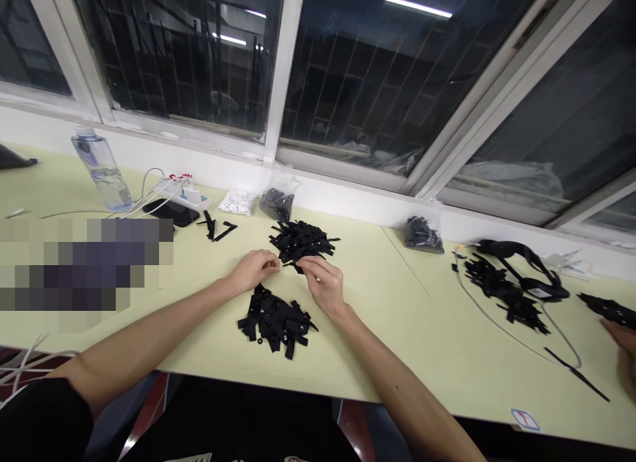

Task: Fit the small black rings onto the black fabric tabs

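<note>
Two heaps of small black fabric labels lie on the pale yellow table (pixel 199 316). The far heap (pixel 302 240) is just beyond my hands; the near heap (pixel 275 319) sits between my wrists. My left hand (pixel 254 270) has its fingers curled in a pinch at the far heap's near edge. My right hand (pixel 322 282) pinches a black label (pixel 297 267) at that same edge. The two hands almost meet at the fingertips.
A water bottle (pixel 102 169), a white power strip (pixel 185 191) with cables and a black phone (pixel 171 212) stand at the back left. Bags of black pieces (pixel 276 202) (pixel 422 235) rest under the window. Another person's hand (pixel 621 336) and black straps (pixel 517 283) are at the right.
</note>
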{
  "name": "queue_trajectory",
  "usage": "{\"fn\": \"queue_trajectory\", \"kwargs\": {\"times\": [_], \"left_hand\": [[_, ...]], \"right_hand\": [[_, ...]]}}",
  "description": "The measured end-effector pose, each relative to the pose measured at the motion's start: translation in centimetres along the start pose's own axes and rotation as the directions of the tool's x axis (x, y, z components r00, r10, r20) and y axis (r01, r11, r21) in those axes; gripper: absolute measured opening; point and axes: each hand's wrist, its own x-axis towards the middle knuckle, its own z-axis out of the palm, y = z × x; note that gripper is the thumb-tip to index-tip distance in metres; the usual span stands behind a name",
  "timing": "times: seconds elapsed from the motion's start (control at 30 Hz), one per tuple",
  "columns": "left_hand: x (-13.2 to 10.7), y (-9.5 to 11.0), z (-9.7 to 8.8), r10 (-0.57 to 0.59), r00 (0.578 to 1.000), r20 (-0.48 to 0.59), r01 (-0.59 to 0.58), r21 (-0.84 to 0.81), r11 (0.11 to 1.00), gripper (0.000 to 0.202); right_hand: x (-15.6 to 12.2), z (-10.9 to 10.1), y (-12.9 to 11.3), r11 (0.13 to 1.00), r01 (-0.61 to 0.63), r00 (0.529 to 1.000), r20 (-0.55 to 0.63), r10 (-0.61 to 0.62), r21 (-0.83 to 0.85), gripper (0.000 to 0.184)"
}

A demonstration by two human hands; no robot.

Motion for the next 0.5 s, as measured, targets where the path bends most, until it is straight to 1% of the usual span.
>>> {"fn": "queue_trajectory", "kwargs": {"times": [0.07, 0.13, 0.2, 0.27, 0.37, 0.5], "left_hand": [[-0.1, 0.3, -0.3, -0.050, 0.994, -0.099, 0.042, -0.087, 0.995, 0.015], [-0.2, 0.9, -0.6, -0.102, 0.974, -0.204, 0.061, -0.199, 0.978, 0.018], [-0.4, 1.6, -0.8, -0.129, 0.956, -0.263, 0.050, -0.288, 0.956, 0.021], [-0.6, 2.4, -0.8, -0.122, 0.955, -0.269, 0.024, -0.338, 0.941, 0.022], [-0.9, 3.4, -0.4, -0.080, 0.970, -0.231, -0.012, -0.373, 0.928, 0.023], [-1.2, 3.8, 0.4, -0.043, 0.983, -0.181, -0.034, -0.405, 0.914, 0.022]], "right_hand": [[0.0, 0.1, -0.1, 1.000, 0.010, 1.000, 0.019, -0.010, 0.002, 0.026], [0.0, 0.2, -0.2, 1.000, 0.028, 0.999, 0.033, -0.028, 0.008, 0.026], [-0.1, 0.3, -0.3, 0.999, 0.038, 0.998, 0.041, -0.038, 0.008, 0.026], [-0.1, 0.5, -0.4, 1.000, 0.029, 0.999, 0.043, -0.029, 0.011, 0.025], [-0.3, 0.5, -0.5, 1.000, 0.011, 0.999, 0.038, -0.012, 0.018, 0.025], [-0.2, 0.5, -0.7, 0.999, 0.045, 0.999, 0.014, -0.045, 0.008, 0.024]]}}
